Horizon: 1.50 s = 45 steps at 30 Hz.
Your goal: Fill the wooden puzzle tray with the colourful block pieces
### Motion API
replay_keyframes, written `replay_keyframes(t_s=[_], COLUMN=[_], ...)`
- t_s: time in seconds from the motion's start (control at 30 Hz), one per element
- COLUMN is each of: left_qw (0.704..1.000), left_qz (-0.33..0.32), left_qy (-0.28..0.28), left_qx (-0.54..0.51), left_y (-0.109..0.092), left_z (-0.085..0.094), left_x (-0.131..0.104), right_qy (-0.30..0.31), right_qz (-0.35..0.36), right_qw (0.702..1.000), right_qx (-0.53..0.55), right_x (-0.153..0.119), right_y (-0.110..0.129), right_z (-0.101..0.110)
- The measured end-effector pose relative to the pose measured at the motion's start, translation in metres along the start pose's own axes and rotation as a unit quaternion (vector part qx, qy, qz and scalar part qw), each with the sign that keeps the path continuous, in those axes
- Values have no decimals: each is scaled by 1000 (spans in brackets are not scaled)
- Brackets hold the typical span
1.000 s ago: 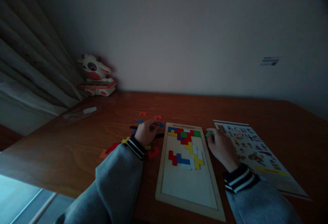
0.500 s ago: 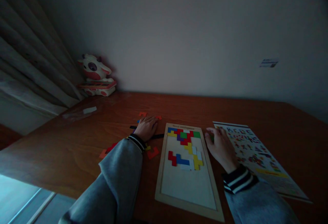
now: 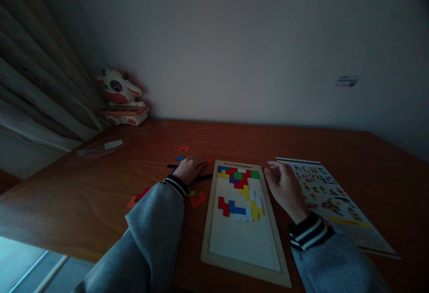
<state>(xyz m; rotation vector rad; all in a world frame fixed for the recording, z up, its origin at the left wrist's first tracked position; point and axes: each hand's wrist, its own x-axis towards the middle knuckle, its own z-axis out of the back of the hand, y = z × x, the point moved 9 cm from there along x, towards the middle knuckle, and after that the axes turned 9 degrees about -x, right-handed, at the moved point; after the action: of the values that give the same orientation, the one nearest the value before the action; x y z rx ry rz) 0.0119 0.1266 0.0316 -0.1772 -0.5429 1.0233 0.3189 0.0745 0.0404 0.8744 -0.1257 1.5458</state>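
Note:
My left hand [image 3: 189,169] is palm down over loose puzzle pieces left of the board, fingers stretched out, the fingertips by an orange-red piece [image 3: 208,161]. A black bar piece [image 3: 203,177] lies beside it. The wooden puzzle board [image 3: 246,250] has red, yellow, blue, green, purple and white pieces in its upper half, such as a blue L-shaped piece [image 3: 237,210]. My right hand [image 3: 284,190] hovers at the board's right edge, thumb and fingers apart. A bit of green [image 3: 276,180] shows between them; whether it is touched is unclear.
A printed pattern sheet [image 3: 335,199] lies to the right, partly under my right forearm. More loose pieces, among them an orange one [image 3: 198,200], are on the table [image 3: 100,194]. A cow-shaped toy keyboard [image 3: 122,100] stands at the back left near the curtain [image 3: 40,74].
My left hand has shifted a little toward me, and its fingers have bent slightly down. My right hand's fingers have parted a bit. The view has moved slightly.

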Motion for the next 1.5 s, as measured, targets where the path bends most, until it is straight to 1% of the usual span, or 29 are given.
replay_keyframes(t_s=[0.17, 0.3, 0.37, 0.43, 0.5, 0.53, 0.6, 0.63, 0.7, 0.8, 0.83, 0.9, 0.97, 1.0, 1.07, 1.13, 1.2, 1.23, 1.3, 1.4, 1.5], left_qw=[1000, 998, 995, 989, 979, 970, 950, 941, 929, 917, 913, 909, 909, 911, 923, 937, 944, 944, 942, 942, 944], left_qz=[-4, -27, -45, -74, -111, -144, -217, -250, -300, -351, -361, -371, -369, -362, -337, -317, -312, -314, -322, -323, -315], left_qy=[-14, -34, -61, -100, -137, -164, -194, -198, -181, -136, -124, -114, -123, -129, -125, -90, -42, -21, 8, 28, 47], left_qx=[-18, -42, -59, -84, -102, -109, -113, -114, -119, -136, -142, -150, -152, -148, -133, -117, -103, -97, -91, -88, -83], left_y=[-3, -15, -27, -46, -68, -82, -109, -121, -140, -157, -161, -165, -167, -168, -166, -164, -164, -164, -164, -162, -160], left_z=[5, 10, 17, 26, 34, 40, 47, 48, 46, 37, 34, 30, 28, 27, 24, 16, 4, -1, -10, -18, -23], left_x=[-2, -3, -5, -7, -12, -16, -26, -31, -39, -48, -49, -50, -49, -47, -41, -36, -34, -34, -36, -38, -38], right_qy=[-15, -16, -11, 10, 58, 93, 173, 210, 263, 310, 318, 320, 299, 281, 238, 188, 138, 129, 133, 145, 162], right_qz=[-9, -6, 6, 24, 36, 39, 32, 20, -17, -49, -57, -78, -100, -108, -123, -150, -180, -182, -150, -91, -78], right_qw=[999, 998, 997, 994, 988, 983, 963, 948, 903, 840, 827, 813, 818, 828, 858, 890, 915, 925, 941, 960, 959], right_qx=[34, 62, 81, 107, 137, 154, 203, 239, 339, 443, 461, 480, 482, 473, 437, 387, 335, 309, 273, 222, 217], right_x=[1, 2, 2, 1, -2, -4, -11, -14, -20, -26, -27, -27, -24, -22, -15, -8, -3, -2, 1, 2, -3], right_y=[-1, 4, 12, 23, 34, 40, 52, 58, 69, 85, 87, 87, 78, 71, 51, 26, 1, -8, -13, -10, -4], right_z=[3, 6, 8, 8, 4, 0, -10, -14, -19, -24, -25, -28, -29, -29, -25, -20, -15, -14, -14, -18, -24])
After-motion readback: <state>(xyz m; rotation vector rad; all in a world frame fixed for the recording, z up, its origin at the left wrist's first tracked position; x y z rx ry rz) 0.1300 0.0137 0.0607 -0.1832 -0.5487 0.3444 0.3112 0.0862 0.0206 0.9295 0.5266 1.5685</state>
